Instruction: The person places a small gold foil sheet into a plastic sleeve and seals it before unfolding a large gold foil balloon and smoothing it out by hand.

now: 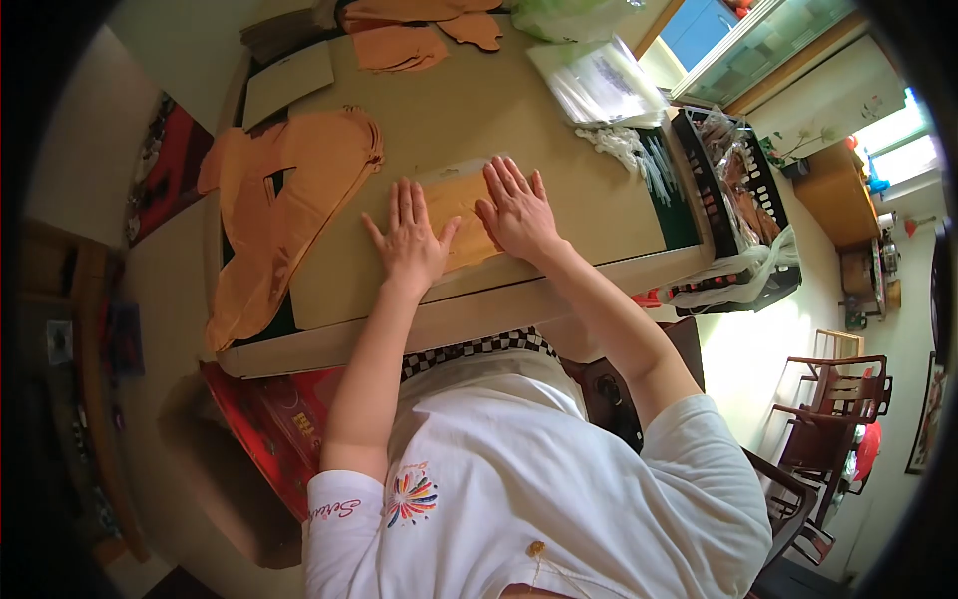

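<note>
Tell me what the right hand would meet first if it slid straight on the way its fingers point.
Beyond the packet under it, the right hand would probably cross bare brown board and first meet the flat orange pieces near the far side, though depth is hard to judge.

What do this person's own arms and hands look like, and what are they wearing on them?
The left hand and right hand have no gloves, and no rings, watch or bracelets can be made out. The forearms are uncovered, below the short sleeves of a white shirt. The left sleeve carries reddish script near its hem.
</note>
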Tool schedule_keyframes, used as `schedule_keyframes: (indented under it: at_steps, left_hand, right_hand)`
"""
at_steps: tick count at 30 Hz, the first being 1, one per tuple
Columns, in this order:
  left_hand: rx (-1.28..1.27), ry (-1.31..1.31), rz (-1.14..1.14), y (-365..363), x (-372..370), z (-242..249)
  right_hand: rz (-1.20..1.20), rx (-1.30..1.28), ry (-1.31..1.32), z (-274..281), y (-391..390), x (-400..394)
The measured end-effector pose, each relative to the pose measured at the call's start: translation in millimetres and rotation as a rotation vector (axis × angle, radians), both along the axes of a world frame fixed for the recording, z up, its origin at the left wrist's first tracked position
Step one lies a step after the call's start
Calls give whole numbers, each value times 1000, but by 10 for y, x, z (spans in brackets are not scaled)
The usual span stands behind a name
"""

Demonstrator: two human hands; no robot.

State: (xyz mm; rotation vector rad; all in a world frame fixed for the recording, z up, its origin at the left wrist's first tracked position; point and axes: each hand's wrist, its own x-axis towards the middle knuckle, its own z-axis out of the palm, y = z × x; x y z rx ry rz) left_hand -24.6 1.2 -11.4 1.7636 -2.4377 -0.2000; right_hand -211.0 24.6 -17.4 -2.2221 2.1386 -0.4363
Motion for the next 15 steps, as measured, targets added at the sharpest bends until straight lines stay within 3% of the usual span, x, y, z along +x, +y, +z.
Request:
schedule_keyframes:
  at_steps: [12, 15]
  left_hand:
    - [18, -149, 15, -2, 258, 174]
    - [-144, 271, -140, -135, 122, 167]
  right_hand:
    - [-13, 54, 3, 32, -3, 3]
    - [-12, 61, -7, 35, -3, 16]
